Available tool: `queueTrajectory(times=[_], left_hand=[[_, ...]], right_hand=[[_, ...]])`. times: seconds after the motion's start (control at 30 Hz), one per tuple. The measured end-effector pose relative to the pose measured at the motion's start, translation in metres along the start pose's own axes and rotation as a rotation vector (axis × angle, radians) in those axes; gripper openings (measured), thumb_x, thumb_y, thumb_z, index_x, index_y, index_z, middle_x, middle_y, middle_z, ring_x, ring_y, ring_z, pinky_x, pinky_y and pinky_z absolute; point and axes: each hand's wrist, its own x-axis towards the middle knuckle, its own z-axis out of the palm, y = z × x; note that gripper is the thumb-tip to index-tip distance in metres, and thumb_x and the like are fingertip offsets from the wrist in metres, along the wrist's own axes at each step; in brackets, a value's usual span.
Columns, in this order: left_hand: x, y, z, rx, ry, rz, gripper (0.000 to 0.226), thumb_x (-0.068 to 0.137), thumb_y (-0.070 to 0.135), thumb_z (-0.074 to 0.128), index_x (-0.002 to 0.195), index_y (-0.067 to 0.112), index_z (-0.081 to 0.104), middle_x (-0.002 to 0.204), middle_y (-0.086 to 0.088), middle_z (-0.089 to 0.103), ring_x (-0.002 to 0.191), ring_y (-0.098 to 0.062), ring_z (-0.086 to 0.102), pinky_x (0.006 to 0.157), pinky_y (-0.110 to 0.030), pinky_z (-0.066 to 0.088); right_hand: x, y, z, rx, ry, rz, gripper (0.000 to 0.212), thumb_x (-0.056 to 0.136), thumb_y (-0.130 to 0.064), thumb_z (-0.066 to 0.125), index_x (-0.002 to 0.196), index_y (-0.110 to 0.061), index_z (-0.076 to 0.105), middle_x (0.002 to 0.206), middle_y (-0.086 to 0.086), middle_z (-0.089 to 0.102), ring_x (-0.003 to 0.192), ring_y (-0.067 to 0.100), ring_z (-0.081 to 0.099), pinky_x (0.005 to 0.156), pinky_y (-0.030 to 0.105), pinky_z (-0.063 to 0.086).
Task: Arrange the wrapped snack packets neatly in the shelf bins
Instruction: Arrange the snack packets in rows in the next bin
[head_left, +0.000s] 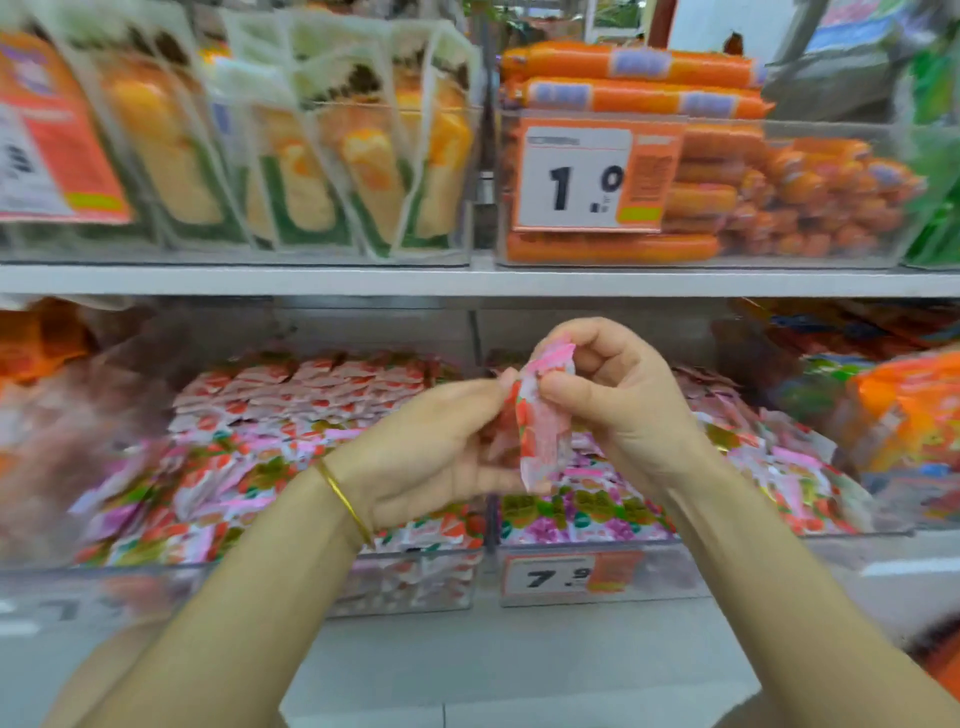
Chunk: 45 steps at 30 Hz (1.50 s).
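Note:
Both hands hold small pink, white and red wrapped snack packets (543, 426) upright in front of the lower shelf. My left hand (431, 457), with a gold bangle on its wrist, grips them from the left. My right hand (613, 400) pinches their upper part between thumb and curled fingers. Behind the hands stand two clear bins: the left bin (405, 587) and the right bin (675, 571), both filled with several similar packets (291, 415). The view is blurred.
The upper shelf (467, 280) carries a clear bin of orange sausage sticks (649, 93) with a price tag (582, 176), and green-and-white corn packs (322, 171). Orange and green bags (904, 410) lie at the right. A price tag (566, 574) hangs on the right bin.

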Motion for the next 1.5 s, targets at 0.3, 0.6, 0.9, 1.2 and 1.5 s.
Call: queueTrajectory(times=[0.3,0.6,0.9,1.2,1.5], left_hand=[[-0.054,-0.019,-0.055,-0.371,0.186,0.06,0.021,0.079,0.02,0.055,0.088,0.003,0.065,0.074,-0.007,0.061,0.062,-0.014,0.057,0.052,-0.023,0.052],[-0.049,-0.021,-0.093,-0.03,0.565,0.139,0.011,0.088,0.008,0.059,0.084,0.009,0.049,0.074,-0.011,0.061,0.057,-0.018,0.058,0.06,-0.032,0.051],[-0.019,-0.02,-0.134,0.401,0.828,0.176,0.019,0.087,0.008,0.059,0.08,0.019,0.045,0.076,-0.004,0.053,0.066,-0.018,0.052,0.065,-0.03,0.051],[0.005,-0.034,-0.132,0.822,0.771,0.103,0.024,0.087,-0.003,0.04,0.085,0.012,0.059,0.095,-0.008,0.061,0.097,-0.028,0.059,0.08,-0.033,0.049],[0.011,-0.044,-0.141,1.456,0.523,-0.042,0.029,0.087,0.014,0.059,0.115,0.018,0.065,0.121,-0.01,0.057,0.109,-0.029,0.056,0.093,-0.039,0.047]], right_hand=[[0.012,0.021,0.079,-0.495,0.085,0.119,0.024,0.084,-0.01,0.065,0.107,-0.018,0.063,0.08,0.002,0.062,0.058,0.001,0.054,0.054,0.015,0.047],[0.023,0.042,0.101,-0.303,0.02,0.319,0.025,0.085,0.005,0.06,0.107,-0.008,0.061,0.078,-0.006,0.069,0.064,-0.001,0.062,0.058,0.013,0.046],[0.056,0.043,0.082,-1.343,0.075,0.266,0.043,0.085,-0.01,0.064,0.125,-0.014,0.048,0.119,0.008,0.059,0.101,0.025,0.058,0.08,0.028,0.044],[0.079,0.07,0.095,-1.554,-0.171,0.446,0.027,0.082,0.0,0.06,0.106,-0.003,0.049,0.11,0.016,0.055,0.089,0.03,0.055,0.067,0.033,0.042],[0.062,0.091,0.093,-1.734,-0.346,0.441,0.022,0.084,0.0,0.055,0.103,-0.005,0.067,0.103,0.012,0.065,0.095,0.03,0.061,0.074,0.032,0.051]])
